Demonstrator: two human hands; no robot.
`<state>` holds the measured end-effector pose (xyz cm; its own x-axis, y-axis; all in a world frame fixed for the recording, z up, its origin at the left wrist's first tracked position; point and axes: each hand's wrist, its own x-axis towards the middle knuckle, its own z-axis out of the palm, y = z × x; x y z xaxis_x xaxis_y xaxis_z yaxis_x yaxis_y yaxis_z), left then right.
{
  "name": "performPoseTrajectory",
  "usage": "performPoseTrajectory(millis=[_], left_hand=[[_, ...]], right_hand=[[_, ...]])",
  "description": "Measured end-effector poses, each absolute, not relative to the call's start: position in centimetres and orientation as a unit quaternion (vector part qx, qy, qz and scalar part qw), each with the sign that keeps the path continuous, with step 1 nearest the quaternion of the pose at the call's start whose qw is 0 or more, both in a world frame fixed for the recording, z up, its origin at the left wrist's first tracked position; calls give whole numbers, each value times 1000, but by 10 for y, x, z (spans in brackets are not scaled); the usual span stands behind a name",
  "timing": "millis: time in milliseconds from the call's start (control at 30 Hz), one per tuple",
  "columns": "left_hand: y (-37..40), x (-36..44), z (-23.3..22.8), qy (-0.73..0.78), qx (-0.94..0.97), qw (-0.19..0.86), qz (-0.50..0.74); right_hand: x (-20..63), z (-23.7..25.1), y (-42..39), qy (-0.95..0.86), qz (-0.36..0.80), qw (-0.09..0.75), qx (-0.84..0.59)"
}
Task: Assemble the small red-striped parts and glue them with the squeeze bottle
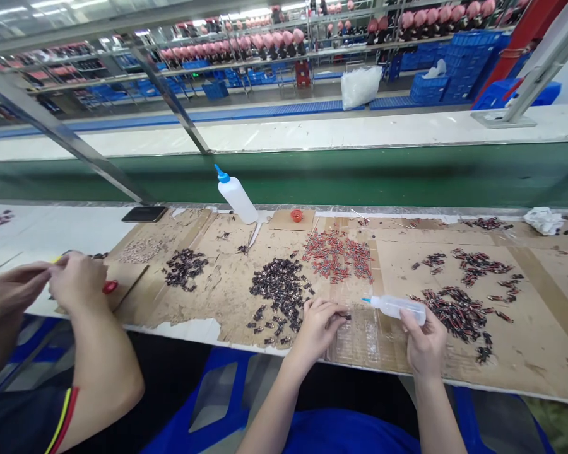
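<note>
My left hand pinches a small dark part at the near edge of the cardboard sheet, beside a pile of dark small parts. In my right hand lies a small squeeze bottle on its side, its blue nozzle aimed left toward the pinched part. Between and beyond my hands lies a heap of red and blue parts. To the right of the bottle sits another dark pile.
A co-worker's two hands work at the left over a red piece. A larger squeeze bottle leans at the back, with a red cap and a phone nearby. Behind runs a green conveyor.
</note>
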<state>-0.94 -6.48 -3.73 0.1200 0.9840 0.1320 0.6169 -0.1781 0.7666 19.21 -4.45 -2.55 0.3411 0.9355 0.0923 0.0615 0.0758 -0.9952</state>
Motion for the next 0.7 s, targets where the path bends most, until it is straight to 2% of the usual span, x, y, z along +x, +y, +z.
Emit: performPoseTrajectory(millis=[100,267,400,700], left_hand=[[-66,-6,-37,597,663,296,342],[-67,-2,-36,617,631,295,367],[-68,-1,-34,626,622,296,364],[-68,0,-33,624,630,291,359]], right_hand=[[187,-27,-47,-458,316,579,-596],[183,-28,-52,-540,268,505,-618],[182,-26,-52,-570,232,481,-625],[180,-24,-50,-613,216,451,-612]])
